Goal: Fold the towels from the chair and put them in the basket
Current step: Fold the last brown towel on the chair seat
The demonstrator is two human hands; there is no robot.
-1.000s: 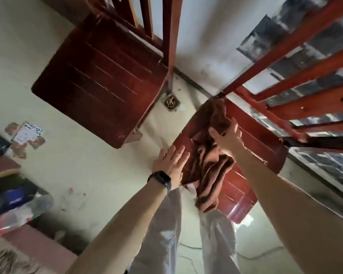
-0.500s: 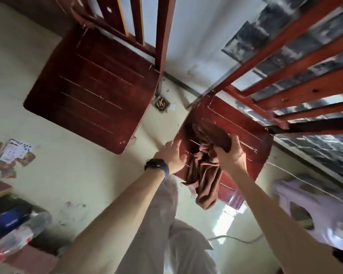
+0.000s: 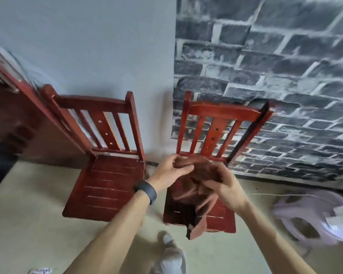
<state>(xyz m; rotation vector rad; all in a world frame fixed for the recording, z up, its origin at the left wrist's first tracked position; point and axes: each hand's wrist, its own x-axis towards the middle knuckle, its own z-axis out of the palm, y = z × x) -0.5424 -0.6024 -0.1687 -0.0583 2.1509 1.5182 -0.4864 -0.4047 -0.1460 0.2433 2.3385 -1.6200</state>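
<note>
A brown towel (image 3: pixel 194 192) hangs bunched in the air above the seat of the right red wooden chair (image 3: pixel 222 218). My left hand (image 3: pixel 171 171), with a dark watch on its wrist, pinches the towel's upper edge. My right hand (image 3: pixel 224 184) grips the same top edge from the right side. The towel's lower end dangles past the seat's front edge. A pale plastic basket (image 3: pixel 305 214) stands blurred on the floor to the right of that chair.
A second red chair (image 3: pixel 105 190) stands bare to the left, beside a dark red door (image 3: pixel 18 119). A grey brick-patterned wall (image 3: pixel 275 76) rises behind. My shoe (image 3: pixel 170 252) shows on the beige floor below the towel.
The camera swung up from the floor to face the wall. Both hands lifted the towel off the right chair's seat and now hold it up by its top edge.
</note>
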